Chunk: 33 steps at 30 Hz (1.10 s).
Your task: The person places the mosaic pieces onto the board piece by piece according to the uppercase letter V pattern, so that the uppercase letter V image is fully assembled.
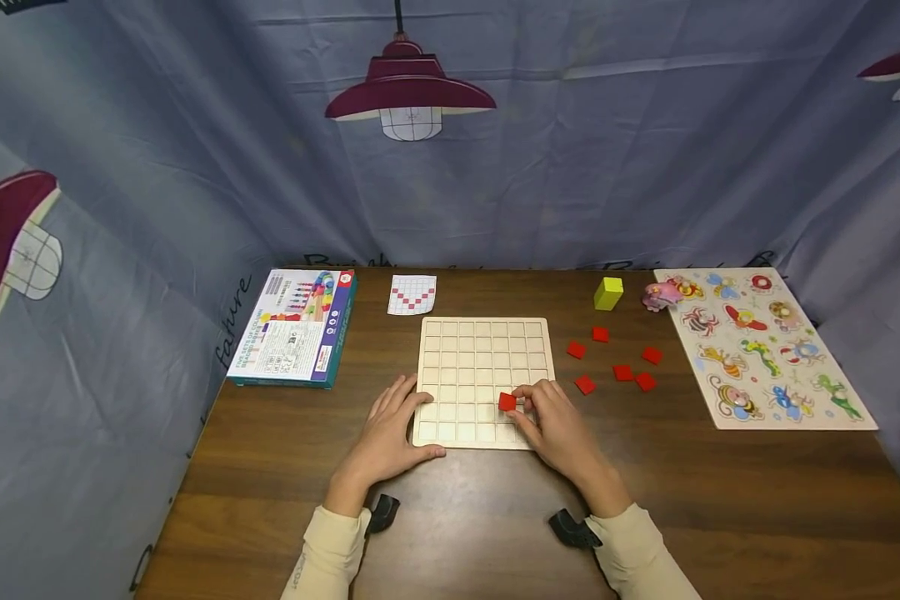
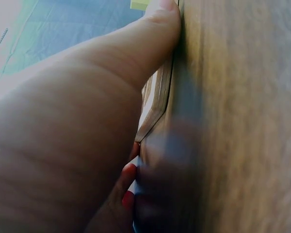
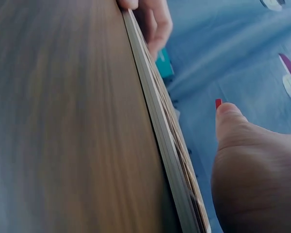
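Observation:
A pale wooden board [image 1: 483, 350] with a grid of square recesses lies flat on the table. Around its near left corner rests my left hand [image 1: 392, 429], fingers along the left side and thumb at the front edge. My right hand [image 1: 562, 433] pinches a red square tile [image 1: 507, 402] between thumb and fingers over the lower right part of the grid. In the right wrist view, a bit of that tile shows past the thumb tip [image 3: 228, 110]. Several loose red tiles [image 1: 623, 372] are scattered right of the board. The left wrist view shows the thumb [image 2: 160, 24] beside the board's edge.
Behind the board lies a small card [image 1: 412, 295] with a red V-shaped grid pattern. A boxed bead game [image 1: 292, 329] is at left. Back right stand a yellow-green block [image 1: 608, 293] and a pink toy figure [image 1: 662, 295], near an insect picture board [image 1: 772, 350].

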Motion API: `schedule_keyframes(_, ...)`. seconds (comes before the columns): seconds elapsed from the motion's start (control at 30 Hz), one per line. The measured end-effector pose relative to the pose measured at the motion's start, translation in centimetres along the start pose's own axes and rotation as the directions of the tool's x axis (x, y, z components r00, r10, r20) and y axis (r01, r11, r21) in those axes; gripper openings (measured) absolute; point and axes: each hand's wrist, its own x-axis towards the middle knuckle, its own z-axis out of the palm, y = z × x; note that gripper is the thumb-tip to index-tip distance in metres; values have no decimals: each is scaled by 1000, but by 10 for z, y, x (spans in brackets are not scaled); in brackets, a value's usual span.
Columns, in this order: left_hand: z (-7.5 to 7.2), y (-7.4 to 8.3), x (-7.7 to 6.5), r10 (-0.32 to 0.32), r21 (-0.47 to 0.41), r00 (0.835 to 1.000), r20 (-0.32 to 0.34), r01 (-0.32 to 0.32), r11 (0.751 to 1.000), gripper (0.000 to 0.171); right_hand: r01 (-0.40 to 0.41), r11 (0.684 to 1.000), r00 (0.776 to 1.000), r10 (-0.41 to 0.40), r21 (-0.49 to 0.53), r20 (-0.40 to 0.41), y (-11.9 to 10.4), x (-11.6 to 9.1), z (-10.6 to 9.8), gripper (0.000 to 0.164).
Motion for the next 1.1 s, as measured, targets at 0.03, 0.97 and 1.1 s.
schedule_keyframes(0.03, 0, 0, 0, 1, -5, 1000, -5, -1, 1000, 80, 4, 1000, 1000, -4, -2, 8, -2, 2, 2, 34)
schedule_keyframes(0.97, 3, 1, -1, 41, 16, 998, -54, -40, 999, 79, 0, 998, 997, 5, -64, 81, -22, 10, 18, 22)
schedule_keyframes(1.1, 4, 1, -2, 43, 19, 997, -57, -42, 999, 79, -19, 997, 997, 24, -69, 79, -23, 9, 19, 18)
